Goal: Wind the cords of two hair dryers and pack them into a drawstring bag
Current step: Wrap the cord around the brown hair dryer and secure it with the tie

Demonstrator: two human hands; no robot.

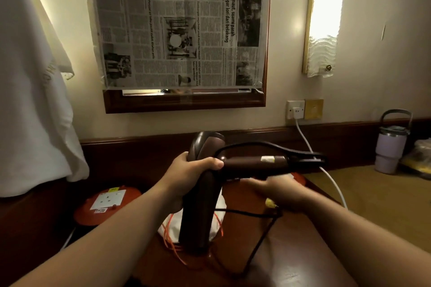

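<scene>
L hand [186, 176] grip wrapped tight round brown dryer [198, 205]; R hand [278, 191] blurred, grip on cord [261, 240] unclear.

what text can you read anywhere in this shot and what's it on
"Isteri maut, suami parah dilanggar lori dari belakang": headline, turned sideways, on the newspaper covering the mirror.
Newspaper body text: too small to read.
Sticker on the orange reel: blurred.
Pale label on the hair dryer: unreadable.

A single wide-angle camera, worn on the person's head, looked forward and slightly down from close range over both forearms, with the left hand [186, 171] and right hand [283, 190] at centre, the wooden table [291, 251] below, and the newspaper-covered mirror [182, 30] on the wall ahead.
</scene>
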